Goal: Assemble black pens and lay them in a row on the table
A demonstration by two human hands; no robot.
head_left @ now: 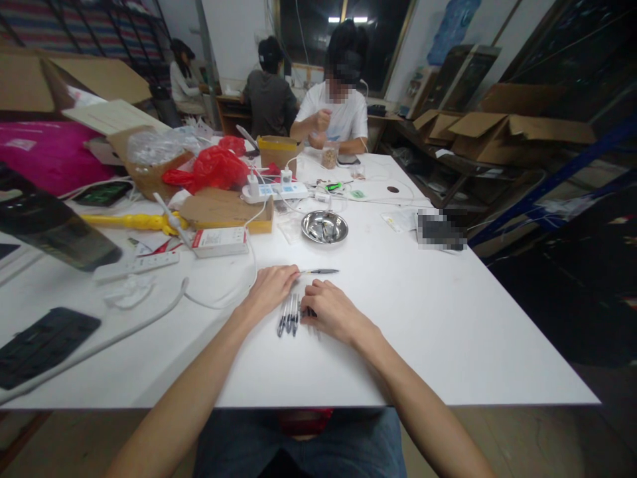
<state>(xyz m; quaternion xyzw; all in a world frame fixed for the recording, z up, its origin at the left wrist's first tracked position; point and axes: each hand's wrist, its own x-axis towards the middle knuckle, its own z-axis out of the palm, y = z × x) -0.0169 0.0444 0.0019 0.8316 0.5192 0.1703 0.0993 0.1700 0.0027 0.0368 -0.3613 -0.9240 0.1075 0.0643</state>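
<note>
Between the fingertips of my left hand (273,287) is one end of a pen (322,271), which points right, its dark part outermost. Just below lie several clear pens (288,315) side by side on the white table (448,332), dark ends toward me. My right hand (332,311) rests at the right side of this row with curled fingers. Something dark shows under its fingertips, mostly hidden by the hand. Beyond both hands stands a shiny metal dish (324,228) with small dark pieces in it.
A white power strip (273,191), a red and white box (219,241) and a cardboard tray (223,209) stand ahead to the left. At far left are a dark bottle (54,219) and a cable (124,335). A person (343,99) sits across the table.
</note>
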